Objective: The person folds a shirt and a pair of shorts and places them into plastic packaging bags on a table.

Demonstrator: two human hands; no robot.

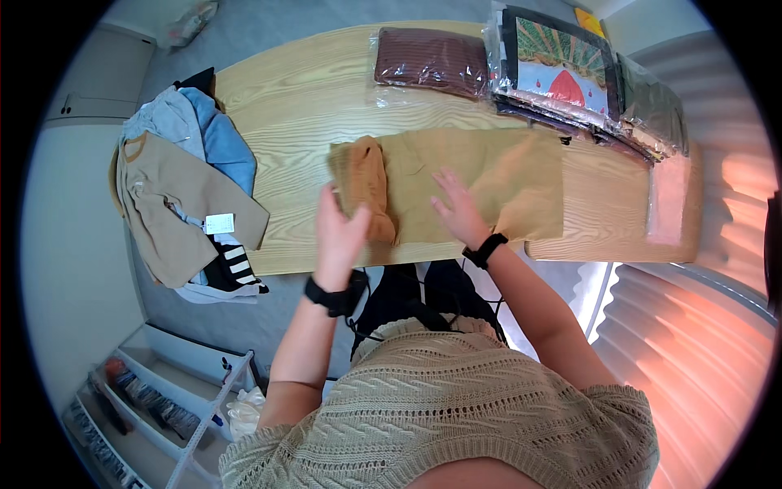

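A mustard-tan garment (470, 153) lies flat and folded lengthwise on the wooden table (293, 110) before me. Near its left end, a bunched orange-brown part (369, 183) is folded across it. My left hand (342, 229) is at that end, thumb and fingers apart around the cloth's near left corner, slightly blurred. Over the middle of the garment, my right hand (458, 211) has its fingers spread, palm down, on or just above the cloth. Each wrist wears a black band.
Unfolded clothes, including a beige garment (177, 195) with a white tag (220, 224), hang over the table's left end. At the back right are a bagged maroon garment (431, 61) and a stack of bagged clothes (559, 73). A divided white bin (165, 391) stands lower left.
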